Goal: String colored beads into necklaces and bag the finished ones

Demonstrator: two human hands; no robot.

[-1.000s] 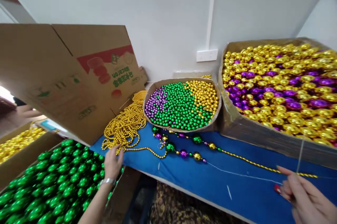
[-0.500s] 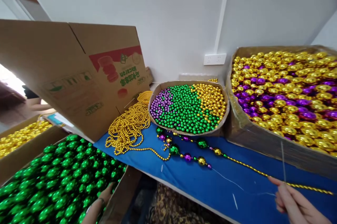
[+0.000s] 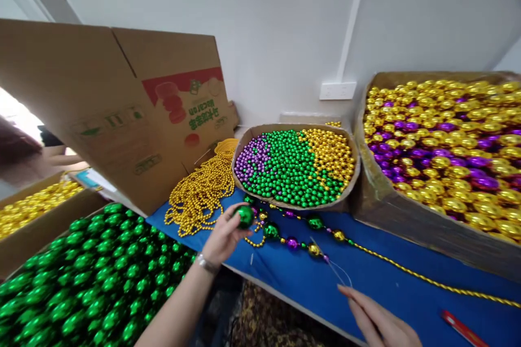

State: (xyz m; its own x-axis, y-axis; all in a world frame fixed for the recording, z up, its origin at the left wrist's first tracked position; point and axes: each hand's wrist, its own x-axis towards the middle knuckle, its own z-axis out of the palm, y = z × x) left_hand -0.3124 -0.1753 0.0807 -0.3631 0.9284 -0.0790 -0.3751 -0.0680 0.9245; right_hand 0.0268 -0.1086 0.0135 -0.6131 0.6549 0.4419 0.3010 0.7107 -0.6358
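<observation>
My left hand point(image 3: 226, 233) grips a large shiny green bead point(image 3: 243, 217) between thumb and fingers, above the blue cloth near the small-bead box. Lower right, my right hand point(image 3: 376, 317) pinches a thin needle point(image 3: 331, 266), its tip pointing up and left. A clear thread point(image 3: 345, 275) loops from the needle area toward the end of a bead string point(image 3: 292, 243). That string carries green, purple and gold beads and lies on the cloth. A twisted gold strand point(image 3: 401, 267) runs off to the right.
A cardboard box of small purple, green and gold beads point(image 3: 233, 168) stands ahead. Boxes of large gold and purple beads point(image 3: 443, 162) and green beads point(image 3: 93, 276) flank it. Gold bead chains point(image 3: 199, 195) lie by a tall carton point(image 3: 183, 59). A red object point(image 3: 462, 328) lies at right. Another person's arm point(image 3: 67, 159) shows far left.
My left hand has come up out of the green-bead box with a green bead. My right hand has moved left with the needle, toward the string's end.
</observation>
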